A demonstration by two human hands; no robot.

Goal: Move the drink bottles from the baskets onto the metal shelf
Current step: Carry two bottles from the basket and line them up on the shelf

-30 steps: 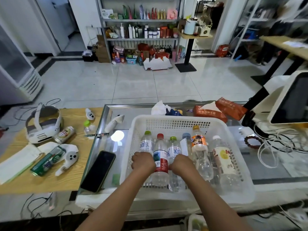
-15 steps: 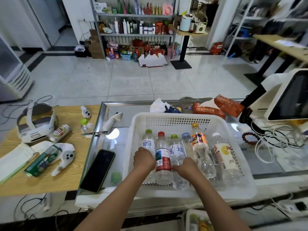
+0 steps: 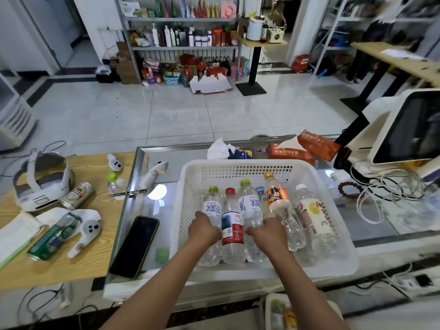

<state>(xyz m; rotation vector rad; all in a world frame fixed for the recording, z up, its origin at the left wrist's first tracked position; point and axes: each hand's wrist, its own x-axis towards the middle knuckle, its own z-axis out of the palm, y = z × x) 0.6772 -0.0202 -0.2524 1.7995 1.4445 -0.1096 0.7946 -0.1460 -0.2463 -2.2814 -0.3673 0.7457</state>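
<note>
A white plastic basket (image 3: 242, 170) sits on the glass counter and holds several drink bottles lying with caps pointing away. My left hand (image 3: 203, 229) is closed around the leftmost green-capped water bottle (image 3: 213, 208). My right hand (image 3: 267, 232) grips another green-capped water bottle (image 3: 250, 206). Between them lies a red-capped bottle with a red label (image 3: 232, 225). To the right lie an orange-labelled bottle (image 3: 276, 198) and a white-capped bottle with a pale label (image 3: 309, 215). The metal shelf (image 3: 183, 47) stands against the far wall across the tiled floor, filled with goods.
A black phone (image 3: 135, 246) lies left of the basket on the glass. The wooden table at left carries a headset (image 3: 40, 186), controllers and cans. A screen (image 3: 409, 129) and cables sit at right. A second basket with bottles (image 3: 281, 313) is below the counter.
Both hands stay on the two green-capped bottles. The view has dipped and shifted slightly; the bottles have barely moved.
</note>
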